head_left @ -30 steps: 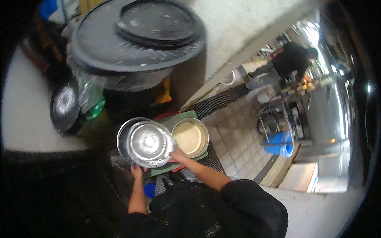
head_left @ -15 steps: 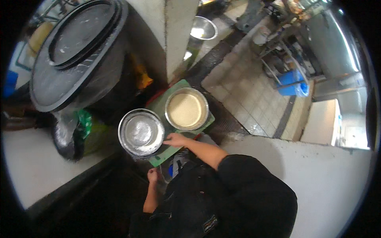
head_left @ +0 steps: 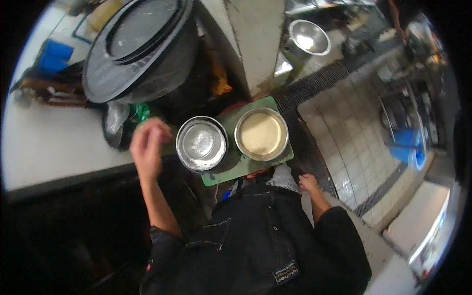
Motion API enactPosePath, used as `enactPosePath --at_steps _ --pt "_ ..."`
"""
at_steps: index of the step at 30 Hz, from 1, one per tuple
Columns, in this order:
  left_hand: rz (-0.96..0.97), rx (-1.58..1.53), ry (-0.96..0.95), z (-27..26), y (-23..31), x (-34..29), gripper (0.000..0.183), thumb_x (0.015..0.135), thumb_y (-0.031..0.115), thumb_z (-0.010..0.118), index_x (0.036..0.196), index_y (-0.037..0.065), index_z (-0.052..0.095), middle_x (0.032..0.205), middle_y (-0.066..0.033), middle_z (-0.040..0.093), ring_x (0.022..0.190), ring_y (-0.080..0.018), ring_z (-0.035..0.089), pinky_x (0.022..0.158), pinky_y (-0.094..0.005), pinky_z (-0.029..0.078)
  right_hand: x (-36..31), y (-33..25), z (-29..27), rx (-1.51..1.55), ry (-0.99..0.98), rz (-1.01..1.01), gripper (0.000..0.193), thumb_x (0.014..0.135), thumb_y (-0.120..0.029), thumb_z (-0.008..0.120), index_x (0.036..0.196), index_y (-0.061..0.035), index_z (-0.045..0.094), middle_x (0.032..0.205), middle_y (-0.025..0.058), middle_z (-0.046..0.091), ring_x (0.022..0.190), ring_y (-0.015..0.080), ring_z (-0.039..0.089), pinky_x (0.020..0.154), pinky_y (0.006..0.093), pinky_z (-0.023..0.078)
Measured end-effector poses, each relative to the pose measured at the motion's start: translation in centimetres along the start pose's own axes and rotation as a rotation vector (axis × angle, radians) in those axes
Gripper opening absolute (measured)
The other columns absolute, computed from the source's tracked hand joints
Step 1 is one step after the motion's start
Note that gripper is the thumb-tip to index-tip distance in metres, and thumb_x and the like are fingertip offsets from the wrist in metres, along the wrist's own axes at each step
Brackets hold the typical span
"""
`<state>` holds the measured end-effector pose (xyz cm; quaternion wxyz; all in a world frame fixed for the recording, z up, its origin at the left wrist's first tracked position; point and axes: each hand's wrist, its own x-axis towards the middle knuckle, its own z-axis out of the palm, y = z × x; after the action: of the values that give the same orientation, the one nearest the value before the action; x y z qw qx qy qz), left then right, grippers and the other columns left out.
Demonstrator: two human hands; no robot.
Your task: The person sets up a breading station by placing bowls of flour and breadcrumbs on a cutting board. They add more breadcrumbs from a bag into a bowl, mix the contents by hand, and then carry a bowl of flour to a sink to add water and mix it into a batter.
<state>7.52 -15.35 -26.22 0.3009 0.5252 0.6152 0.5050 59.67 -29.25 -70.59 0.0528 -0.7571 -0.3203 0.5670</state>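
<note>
Black bin: upper left of the frame, its round lid [head_left: 142, 29] dusted white; by far the bulkiest thing here, the bin [head_left: 169, 78] stands just beyond the two bowls.

Green board: centre of the frame, under both bowls; it looks flat and stiff, with bare patches [head_left: 223, 174] at its lower edge.

Filled bowl: right of centre, upright on the board; the filled bowl [head_left: 283, 129] is probably the heavier of the two, its thin metal wall stiff and not fragile. The pale yellow filling [head_left: 259, 135] looks loose and easily spilled if tipped, so both hands at opposite sides of the rim would suit.

Floury bowl: left of centre, on the board's left part, just beside the filled one; the floury bowl [head_left: 220, 142] should be light and stiff, but the white dust could make its rim slippery. A firm pinch on the near or left rim seems best. Whether a smaller dish sits inside, I cannot tell.

Left hand: beside the floury bowl, apart from it in the picture; the left hand [head_left: 148, 142] is blurred, so how its fingers stand I cannot tell; nothing shows in it.

Right hand: lower right of centre, near the trouser leg [head_left: 284, 176]; the right hand [head_left: 309, 183] has fingers bent inward, nothing visible in it, its grip unclear.
</note>
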Motion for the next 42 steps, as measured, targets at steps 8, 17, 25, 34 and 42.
enactPosePath --at_steps 8,17,25,34,42 --pt "0.376 0.036 0.454 -2.5 9.6 5.3 0.018 0.098 0.011 0.06 0.112 -0.001 0.063 0.092 -0.0089 0.068 0.076 -0.0148 0.066 0.066 -0.0258 0.053 4.8 1.9 -5.0 0.303 -0.166 0.048 0.032 0.096 -0.03 0.062 0.118 -0.0065 0.061 0.089 0.0094 0.068 0.066 0.0201 0.066 0.051 0.0344 0.052" --pt "-0.167 -0.147 0.978 -15.0 -11.6 1.3 0.022 0.096 0.024 0.065 0.106 0.005 0.064 0.088 -0.0032 0.066 0.066 -0.0111 0.061 0.059 -0.0248 0.05 4.3 -6.3 -9.6 0.327 -0.057 0.026 0.039 0.094 -0.033 0.064 0.124 -0.0084 0.056 0.089 0.0068 0.065 0.06 0.016 0.061 0.046 0.0292 0.049" --pt "-0.525 -0.217 0.563 -4.6 -28.3 -6.0 0.02 0.095 0.023 0.066 0.1 0.004 0.064 0.08 -0.0033 0.064 0.062 -0.0104 0.057 0.055 -0.0247 0.047 -1.5 -9.2 -3.7 0.223 -0.081 -0.043 0.037 0.095 -0.034 0.063 0.122 -0.0093 0.059 0.099 0.0054 0.068 0.074 0.015 0.066 0.06 0.0296 0.053" --pt "-0.923 -0.125 -0.535 17.0 -34.7 -15.7 0.054 0.089 0.041 0.067 0.123 -0.001 0.061 0.096 -0.0084 0.07 0.073 -0.016 0.067 0.061 -0.0308 0.053 -7.8 -8.0 1.5 0.079 -0.061 0.015 0.028 0.094 -0.028 0.065 0.113 -0.0075 0.063 0.09 0.0014 0.067 0.059 0.0095 0.056 0.048 0.0261 0.044" --pt "-1.335 -0.641 -0.218 29.1 -41.0 -15.9 0.066 0.087 0.024 0.066 0.141 -0.002 0.04 0.132 -0.0205 0.054 0.113 -0.0345 0.059 0.088 -0.0486 0.054 -12.8 -5.6 -5.3 -0.039 0.075 0.066 0.031 0.094 -0.029 0.065 0.116 -0.0072 0.063 0.097 0.0034 0.069 0.071 0.0144 0.067 0.057 0.0277 0.051"
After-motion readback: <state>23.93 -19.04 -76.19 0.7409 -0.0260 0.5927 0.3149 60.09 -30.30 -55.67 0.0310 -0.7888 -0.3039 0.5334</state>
